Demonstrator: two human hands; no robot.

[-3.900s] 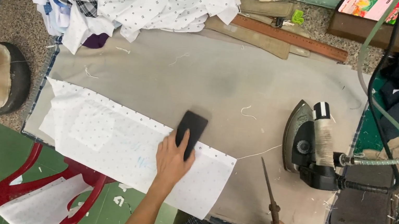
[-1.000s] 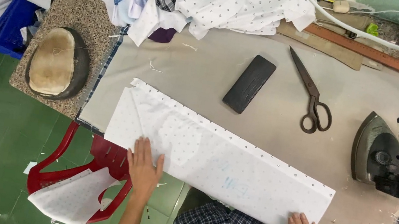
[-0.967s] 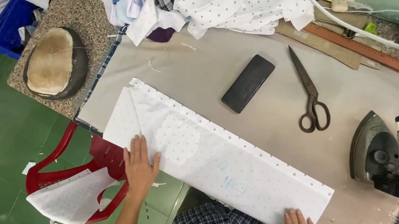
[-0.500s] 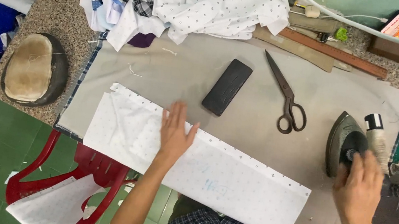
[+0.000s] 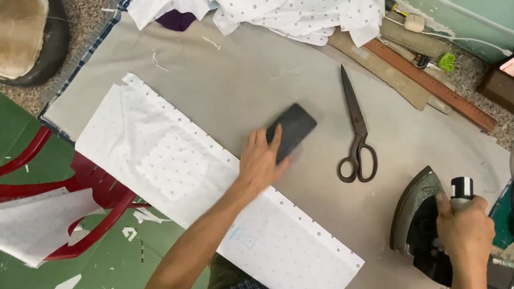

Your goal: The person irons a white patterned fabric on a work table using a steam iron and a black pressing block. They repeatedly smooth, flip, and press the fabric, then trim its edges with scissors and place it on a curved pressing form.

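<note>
black block (image 5: 293,129) under left hand (image 5: 259,163), right hand (image 5: 466,227) gripping iron (image 5: 415,216).

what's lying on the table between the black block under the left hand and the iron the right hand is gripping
In the head view, a pair of dark scissors lies on the grey cloth between the black block and the iron, blades pointing away from the person.
</note>
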